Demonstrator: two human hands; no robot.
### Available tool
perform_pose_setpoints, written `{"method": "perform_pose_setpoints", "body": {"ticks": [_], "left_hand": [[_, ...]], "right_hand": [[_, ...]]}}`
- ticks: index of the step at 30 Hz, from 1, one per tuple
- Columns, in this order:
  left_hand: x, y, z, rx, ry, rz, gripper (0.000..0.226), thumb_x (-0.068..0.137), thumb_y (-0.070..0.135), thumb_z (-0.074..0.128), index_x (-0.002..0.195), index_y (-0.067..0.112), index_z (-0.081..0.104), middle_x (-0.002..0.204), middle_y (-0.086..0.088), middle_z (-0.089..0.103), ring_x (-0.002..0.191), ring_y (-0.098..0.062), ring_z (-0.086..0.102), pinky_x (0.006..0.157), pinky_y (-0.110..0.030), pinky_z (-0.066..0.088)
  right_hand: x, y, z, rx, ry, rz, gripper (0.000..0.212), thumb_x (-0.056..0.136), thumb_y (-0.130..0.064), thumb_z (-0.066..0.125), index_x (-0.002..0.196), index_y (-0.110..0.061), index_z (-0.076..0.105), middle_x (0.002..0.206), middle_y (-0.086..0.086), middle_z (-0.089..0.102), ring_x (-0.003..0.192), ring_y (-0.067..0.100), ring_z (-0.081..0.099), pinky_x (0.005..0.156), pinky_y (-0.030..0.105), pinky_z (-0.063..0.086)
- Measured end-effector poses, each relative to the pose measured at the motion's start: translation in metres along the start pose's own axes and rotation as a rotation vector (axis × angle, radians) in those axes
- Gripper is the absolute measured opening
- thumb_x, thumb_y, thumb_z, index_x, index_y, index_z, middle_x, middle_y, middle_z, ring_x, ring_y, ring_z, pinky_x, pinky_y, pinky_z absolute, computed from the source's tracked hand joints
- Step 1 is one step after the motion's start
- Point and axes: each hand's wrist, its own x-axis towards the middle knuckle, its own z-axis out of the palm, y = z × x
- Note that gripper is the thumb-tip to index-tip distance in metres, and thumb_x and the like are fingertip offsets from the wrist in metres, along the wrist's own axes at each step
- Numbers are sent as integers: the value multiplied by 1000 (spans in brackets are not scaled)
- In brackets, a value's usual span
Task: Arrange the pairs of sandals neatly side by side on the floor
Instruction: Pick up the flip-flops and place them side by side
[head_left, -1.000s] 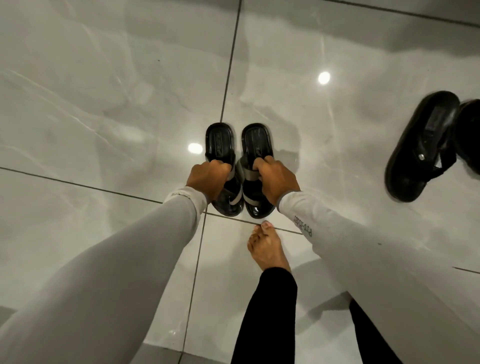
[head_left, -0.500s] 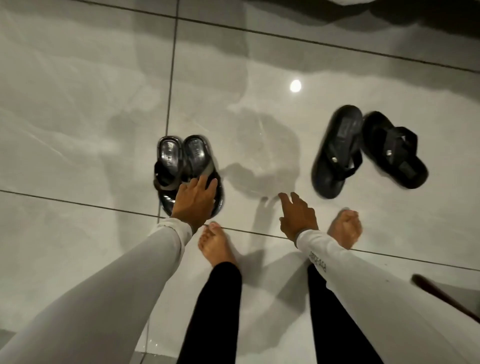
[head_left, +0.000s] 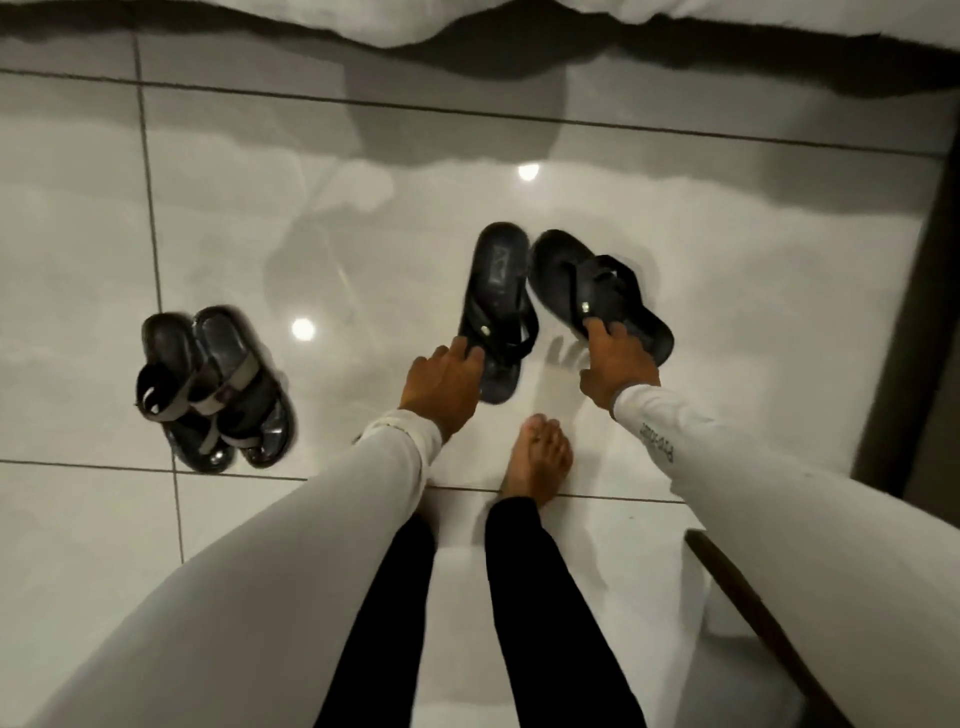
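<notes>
Two black flip-flops lie on the glossy grey tile floor ahead of me. The left flip-flop (head_left: 496, 306) points almost straight away; the right flip-flop (head_left: 597, 291) is angled out to the right, so their toe ends splay apart. My left hand (head_left: 441, 387) touches the toe end of the left one with fingers spread. My right hand (head_left: 615, 364) has its fingers on the toe end of the right one. A pair of black sandals with grey straps (head_left: 215, 387) sits side by side at the left, free of both hands.
My bare foot (head_left: 540, 457) stands just behind the flip-flops. White bedding (head_left: 519, 21) hangs across the top edge. A dark wooden frame (head_left: 914, 312) runs along the right side, and a dark wooden edge (head_left: 753, 618) crosses the lower right.
My left hand has left the grey-strapped sandals and gone right to the left flip-flop. My right hand has reached forward onto the right flip-flop. The view has shifted right.
</notes>
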Motion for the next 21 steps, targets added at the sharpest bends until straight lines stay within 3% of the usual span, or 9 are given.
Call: {"method": "perform_pose_setpoints", "body": {"ticks": [3, 7, 10, 15, 18, 21], "left_hand": [[34, 20, 6, -15, 20, 48, 44, 91, 19, 56, 134, 11, 47, 135, -13, 49, 110, -38, 61, 82, -46, 52], [84, 27, 32, -66, 1, 63, 47, 90, 18, 58, 135, 10, 45, 135, -14, 47, 106, -44, 63, 80, -50, 54], [104, 20, 54, -54, 24, 53, 45, 91, 21, 59, 133, 11, 47, 134, -16, 49, 101, -46, 65, 80, -50, 57], [82, -2, 58, 13, 49, 71, 27, 96, 23, 56, 120, 11, 61, 120, -15, 55, 92, -41, 67, 74, -46, 57], [62, -22, 48, 18, 55, 52, 27, 97, 23, 56, 120, 11, 60, 121, -16, 54, 91, -41, 67, 75, -47, 60], [51, -36, 31, 62, 26, 47, 30, 96, 26, 57, 122, 11, 59, 124, -17, 54, 94, -41, 68, 79, -48, 60]], "right_hand": [[29, 11, -1, 298, 24, 4, 61, 83, -11, 66, 139, -13, 43, 140, 20, 43, 124, 40, 50, 104, 40, 43], [67, 1, 6, 793, 161, 193, 60, 81, -9, 71, 134, -6, 42, 119, 6, 56, 106, 21, 56, 94, 22, 40], [96, -10, 18, 912, 206, 283, 73, 80, -19, 74, 142, -9, 38, 131, 11, 58, 117, 28, 59, 105, 31, 44], [82, -13, 32, 707, 244, 299, 56, 87, -26, 69, 136, -9, 48, 136, 17, 56, 126, 35, 52, 105, 34, 39], [52, -4, 40, 402, 231, 182, 43, 88, -13, 61, 130, -10, 52, 130, 22, 53, 113, 44, 57, 95, 45, 49], [31, 8, 37, 52, 183, 41, 32, 84, -1, 55, 115, -8, 58, 129, 20, 46, 102, 47, 55, 80, 48, 53]]}}
